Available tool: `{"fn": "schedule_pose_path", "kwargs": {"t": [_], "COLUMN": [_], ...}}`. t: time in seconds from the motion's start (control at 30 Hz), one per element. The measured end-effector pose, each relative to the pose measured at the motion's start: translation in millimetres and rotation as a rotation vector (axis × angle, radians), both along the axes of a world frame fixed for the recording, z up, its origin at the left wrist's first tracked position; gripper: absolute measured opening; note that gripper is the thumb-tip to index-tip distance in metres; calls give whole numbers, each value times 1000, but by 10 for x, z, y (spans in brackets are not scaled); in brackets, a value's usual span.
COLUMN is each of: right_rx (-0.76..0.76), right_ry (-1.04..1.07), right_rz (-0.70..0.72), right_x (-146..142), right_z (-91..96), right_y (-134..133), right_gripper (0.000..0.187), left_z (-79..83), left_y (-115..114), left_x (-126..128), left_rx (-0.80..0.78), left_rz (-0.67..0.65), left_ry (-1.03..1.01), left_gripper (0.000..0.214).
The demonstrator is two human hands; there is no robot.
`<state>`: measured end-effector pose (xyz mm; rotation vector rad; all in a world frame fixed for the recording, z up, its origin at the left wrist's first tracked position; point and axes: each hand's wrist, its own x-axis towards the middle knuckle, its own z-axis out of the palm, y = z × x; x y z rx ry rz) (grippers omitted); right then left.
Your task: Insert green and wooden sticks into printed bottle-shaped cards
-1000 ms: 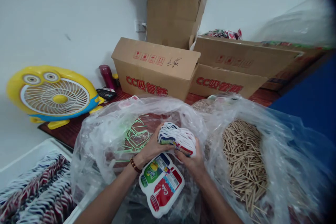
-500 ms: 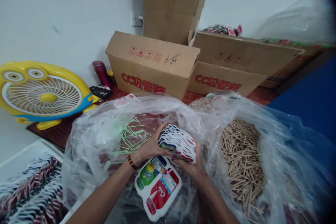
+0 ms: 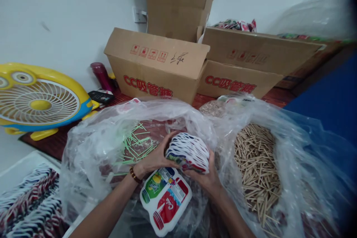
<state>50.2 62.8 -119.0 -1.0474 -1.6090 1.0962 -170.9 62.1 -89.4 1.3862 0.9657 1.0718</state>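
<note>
Between my two hands is a thick stack of white-edged printed packets (image 3: 189, 148), its edges facing up. My left hand (image 3: 158, 156), with a beaded bracelet at the wrist, grips the stack's left side. On the right side, my right hand (image 3: 205, 174) is closed round the stack too. Just below the hands lies a single packet (image 3: 167, 200) printed with a green Sprite bottle and a red Cola bottle, resting on clear plastic. Loose green sticks (image 3: 136, 145) lie inside an open plastic bag (image 3: 92, 141) to the left of my hands.
A second plastic bag (image 3: 290, 156) holds a pile of brown sticks (image 3: 256, 167) at right. Cardboard boxes (image 3: 156, 63) stand behind. At left are a yellow fan (image 3: 41, 100), a maroon flask (image 3: 102, 76) and a white bin (image 3: 19, 163) with rows of packets.
The whole view has shifted slightly, so the fan and boxes sit further left. Both hands still hold the stack, which has fanned a little differently.
</note>
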Motion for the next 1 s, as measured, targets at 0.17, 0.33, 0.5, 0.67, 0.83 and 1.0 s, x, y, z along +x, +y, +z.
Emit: {"fn": "schedule_pose_path", "kwargs": {"t": [0.17,0.33,0.5,0.67,0.83,1.0], "right_rx": [15,0,32,39,12,-42], "right_ry": [-25,55,52,11,84,73], "right_rz": [10,-67,2,65,67,26], "right_x": [-42,-152,-104,-20,-58,-150], "right_z": [-67,135,50,-198,-242,-191], "right_y": [13,-20,-67,-3,61,89], "right_gripper": [92,62,74,84,86,59], "left_z": [-46,79,72,-164,-254,-118], "left_y": [45,40,25,62,93,98], "left_x": [43,78,55,22,7,40], "left_rx": [-58,-40,-6,-5,8,9], "left_rz": [-14,34,9,43,70,34], "left_ry": [-55,-110,-41,77,132,65], "left_gripper": [109,91,99,95,85,76]}}
